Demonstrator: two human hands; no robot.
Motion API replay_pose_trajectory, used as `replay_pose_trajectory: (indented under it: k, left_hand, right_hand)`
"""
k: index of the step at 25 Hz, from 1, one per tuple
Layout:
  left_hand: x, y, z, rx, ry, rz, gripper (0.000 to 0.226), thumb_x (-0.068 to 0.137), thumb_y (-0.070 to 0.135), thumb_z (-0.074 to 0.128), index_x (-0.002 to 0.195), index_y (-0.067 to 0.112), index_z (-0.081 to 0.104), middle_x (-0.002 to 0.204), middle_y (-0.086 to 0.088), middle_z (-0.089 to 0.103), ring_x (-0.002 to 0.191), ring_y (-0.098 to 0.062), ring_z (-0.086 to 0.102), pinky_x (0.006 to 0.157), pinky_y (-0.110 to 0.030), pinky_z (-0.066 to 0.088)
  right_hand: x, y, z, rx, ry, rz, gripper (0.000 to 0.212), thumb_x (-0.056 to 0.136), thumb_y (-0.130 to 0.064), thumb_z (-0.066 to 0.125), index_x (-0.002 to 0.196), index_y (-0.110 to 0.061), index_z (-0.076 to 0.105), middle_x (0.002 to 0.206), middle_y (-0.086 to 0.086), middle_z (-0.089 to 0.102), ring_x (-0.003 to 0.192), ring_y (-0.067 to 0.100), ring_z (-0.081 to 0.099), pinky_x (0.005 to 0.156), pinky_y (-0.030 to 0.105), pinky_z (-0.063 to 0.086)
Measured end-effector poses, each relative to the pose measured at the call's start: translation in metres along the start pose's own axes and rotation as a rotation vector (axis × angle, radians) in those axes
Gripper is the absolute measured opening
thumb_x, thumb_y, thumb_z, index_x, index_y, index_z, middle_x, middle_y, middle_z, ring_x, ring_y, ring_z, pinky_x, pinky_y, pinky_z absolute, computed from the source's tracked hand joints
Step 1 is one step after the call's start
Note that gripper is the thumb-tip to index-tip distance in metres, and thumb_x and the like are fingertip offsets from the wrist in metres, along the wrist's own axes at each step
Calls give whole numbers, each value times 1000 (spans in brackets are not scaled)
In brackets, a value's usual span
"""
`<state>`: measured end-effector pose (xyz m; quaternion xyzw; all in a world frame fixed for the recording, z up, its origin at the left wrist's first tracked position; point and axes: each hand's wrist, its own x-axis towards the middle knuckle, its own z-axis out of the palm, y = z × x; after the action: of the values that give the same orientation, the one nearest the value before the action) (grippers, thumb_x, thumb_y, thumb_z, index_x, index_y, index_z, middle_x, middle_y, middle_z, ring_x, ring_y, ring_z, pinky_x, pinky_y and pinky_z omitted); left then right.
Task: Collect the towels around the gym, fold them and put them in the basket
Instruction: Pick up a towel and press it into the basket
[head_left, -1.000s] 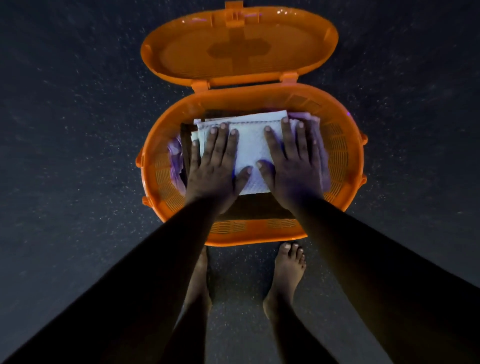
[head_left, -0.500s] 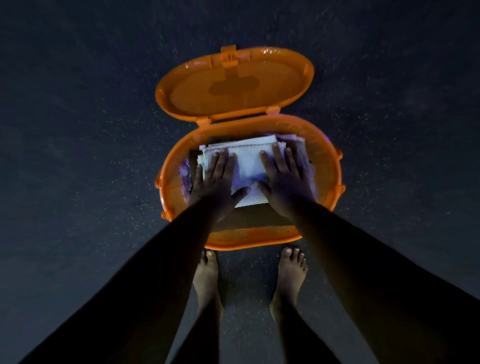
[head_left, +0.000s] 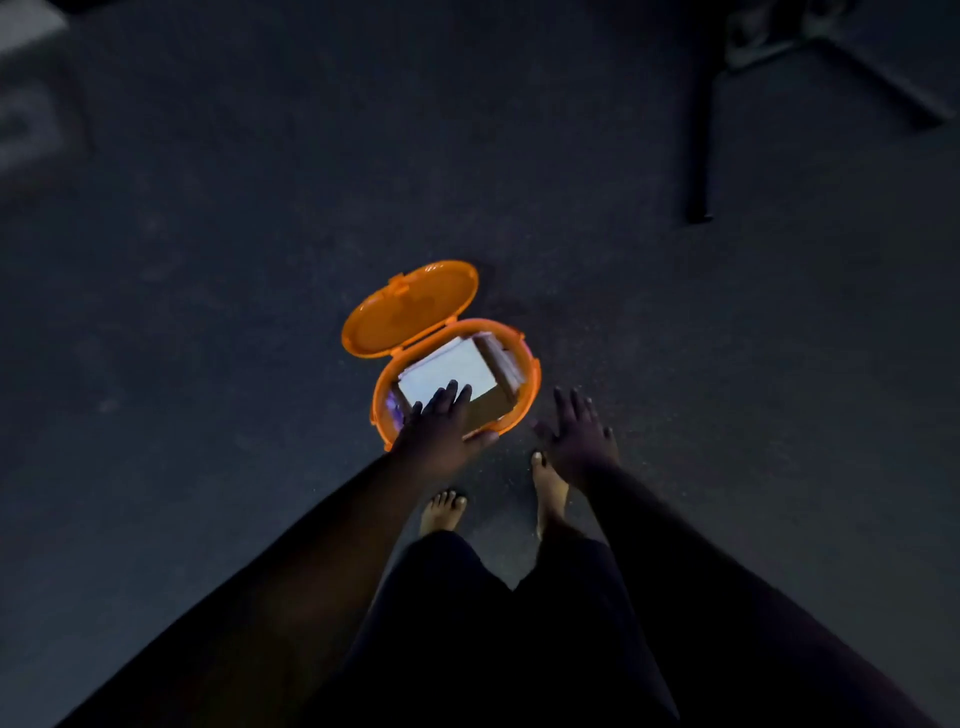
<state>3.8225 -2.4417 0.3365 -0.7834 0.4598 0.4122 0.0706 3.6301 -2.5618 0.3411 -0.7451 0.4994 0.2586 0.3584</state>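
At the far left, up in the corner, a pale blurred block (head_left: 26, 88) sits at the edge of what I can see; I cannot tell what it is. From there the dark speckled floor (head_left: 208, 338) runs bare across to the basket, wide room on that side.

My left hand (head_left: 441, 431) is released, fingers straight and a little spread, holding nothing. From where I look it lies over the basket's near rim, with the fingertips reaching over the near edge of the white towel; whether they touch it I cannot tell.

The orange basket (head_left: 530, 379) stands on the floor just ahead of my feet. Its lid (head_left: 410, 312) is thrown back on its hinge toward the far left, leaving the mouth open from above. Inside, the folded white towel (head_left: 449, 370) lies flat on top, with a darker brownish folded towel (head_left: 496, 402) beneath it, showing at the near right, and more folded edges stacked against the right wall.

My bare left foot (head_left: 441, 512) and right foot (head_left: 548, 483) stand just short of the basket, the right one near its right end.

My right hand (head_left: 579, 436) hangs outside the basket, to its right, above the floor, released too, fingers straight and spread.

Further right the floor is open again, until a dark metal frame (head_left: 698, 140) with long legs stands at the far upper right, well apart from the basket.
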Motion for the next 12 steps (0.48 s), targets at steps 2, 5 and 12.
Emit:
replay_pose_trajectory:
  k: [2, 5, 12]
  left_hand:
    - [-29, 28, -24, 70, -31, 119, 97, 90, 80, 34, 163, 20, 11, 171, -7, 4, 157, -27, 12, 123, -51, 14]
    - [-86, 77, -47, 191, -40, 303, 92, 94, 73, 40, 163, 21, 7, 171, -5, 1, 157, -27, 10, 124, -49, 14]
    - [-199, 228, -17, 599, -68, 735, 96, 94, 75, 36, 163, 18, 2, 171, -7, -2, 158, -25, 5, 126, -48, 10]
  right_hand:
    - [-55, 9, -5, 84, 100, 65, 78, 99, -66, 35, 163, -27, 12, 171, 1, 5, 158, 22, 4, 122, 59, 15]
    - [-146, 17, -10, 245, 282, 173, 75, 100, -65, 37, 161, -27, 18, 171, 1, 11, 157, 21, 8, 121, 59, 19]
    - [-342, 105, 22, 502, 584, 459, 76, 99, -69, 34, 162, -30, 16, 171, -1, 4, 158, 21, 4, 122, 59, 16]
